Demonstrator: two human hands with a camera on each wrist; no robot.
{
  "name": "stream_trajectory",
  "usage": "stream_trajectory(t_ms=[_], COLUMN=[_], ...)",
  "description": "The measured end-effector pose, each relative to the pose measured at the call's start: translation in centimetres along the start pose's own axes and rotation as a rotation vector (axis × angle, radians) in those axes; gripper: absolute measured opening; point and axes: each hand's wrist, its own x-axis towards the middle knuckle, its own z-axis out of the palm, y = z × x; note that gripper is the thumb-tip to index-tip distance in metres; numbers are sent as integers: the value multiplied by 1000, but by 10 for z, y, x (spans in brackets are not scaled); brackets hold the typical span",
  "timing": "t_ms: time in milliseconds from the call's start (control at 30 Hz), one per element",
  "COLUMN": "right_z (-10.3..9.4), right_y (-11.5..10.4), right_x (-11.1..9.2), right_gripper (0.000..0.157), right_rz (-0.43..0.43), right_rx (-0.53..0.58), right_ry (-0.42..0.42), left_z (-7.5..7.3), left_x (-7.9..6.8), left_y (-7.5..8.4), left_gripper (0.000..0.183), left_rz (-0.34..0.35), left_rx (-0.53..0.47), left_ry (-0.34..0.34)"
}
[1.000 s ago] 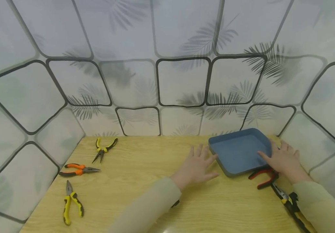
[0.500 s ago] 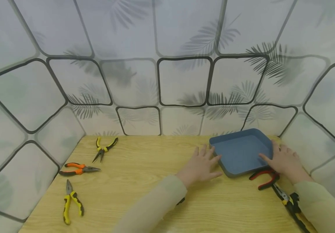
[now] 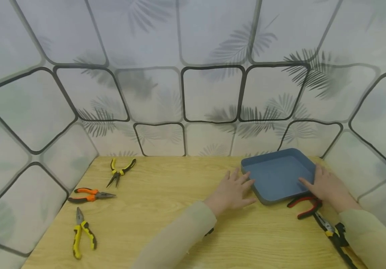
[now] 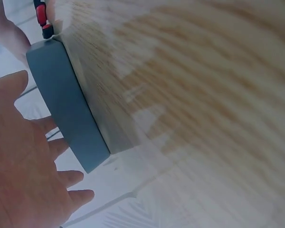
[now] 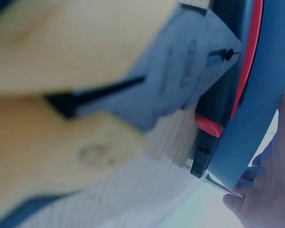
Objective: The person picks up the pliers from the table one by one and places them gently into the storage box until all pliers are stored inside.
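A shallow blue tray (image 3: 277, 177) lies on the wooden table at the back right. My left hand (image 3: 231, 192) is at its left side with fingers spread, the fingertips right at the tray wall (image 4: 69, 107). At the right side is my right hand (image 3: 329, 185), its thumb over the tray's inside and its fingers lying along the outer right rim. Red-and-black pliers (image 3: 305, 207) lie against the tray's front right corner, partly under my right hand in the head view. Nearer me, yellow-and-black long-nose pliers (image 3: 329, 229) are partly hidden by my right sleeve.
On the table's left side lie black-and-yellow pliers (image 3: 118, 173), orange-and-black pliers (image 3: 92, 195) and yellow-handled pliers (image 3: 82, 233). A small dark piece (image 3: 209, 231) shows beside my left sleeve, mostly hidden. Patterned white cloth walls (image 3: 159, 140) border the table (image 3: 152, 209).
My left hand has shifted slightly right, up to the tray's left side. The right hand keeps its place at the right rim, and the tray looks almost still.
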Motion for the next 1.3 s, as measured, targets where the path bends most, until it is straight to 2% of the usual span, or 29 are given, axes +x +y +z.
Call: stream_trajectory(t_ms=[200,400,533,733,1067,1300], right_z=[-1,-3,-2,-3,-6,-8], right_y=[-5,-15,-21,-27,-45,-60], right_x=[-1,-1,-2,-4,-5,-9], right_gripper=[107,105,105,105,101,100], right_rz=[-28,-45,-43,-37,-75,-87], right_rx=[-37,-46,-52,-49,-57,-66], right_ry=[-3,-17,-31,-21,-7,6], left_z=[2,3,4,5,2,8], left_x=[-3,-10,-15,-20,-31,-39], left_y=[-3,-12,-18,-22,-29,-38], left_gripper=[74,74,73,73,72,73], left_rz=[-16,-25,-26,-26,-46,-38], left_rx=[21,-28,-28,-22,-62,-71], left_ry=[-18,-29,-29,-33,-40,-25])
